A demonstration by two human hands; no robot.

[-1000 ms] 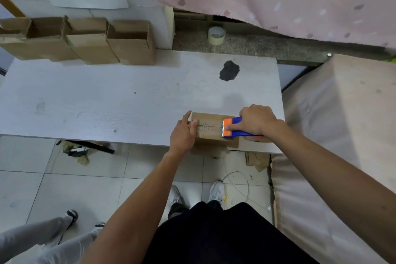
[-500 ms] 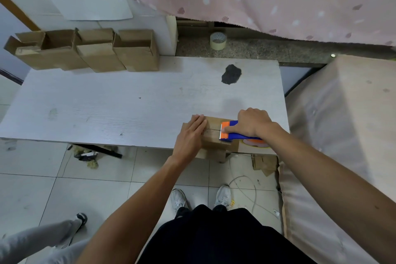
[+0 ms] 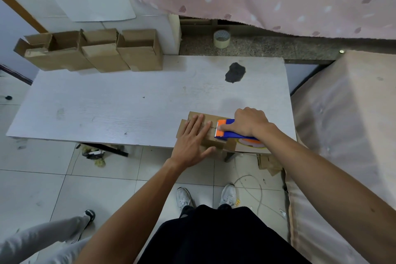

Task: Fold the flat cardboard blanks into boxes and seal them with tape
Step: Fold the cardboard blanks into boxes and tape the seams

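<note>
white table (image 3: pixel 128 109) bears a row of boxes (image 3: pixel 96 51) far-left, one box (image 3: pixel 215 116) near edge.

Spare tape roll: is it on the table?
No, the spare tape roll stands on the stone ledge behind the table.

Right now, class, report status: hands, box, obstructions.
Left hand flat on brown cardboard box. Right hand gripping blue-and-orange tape dispenser on box. No obstruction seen.
</note>
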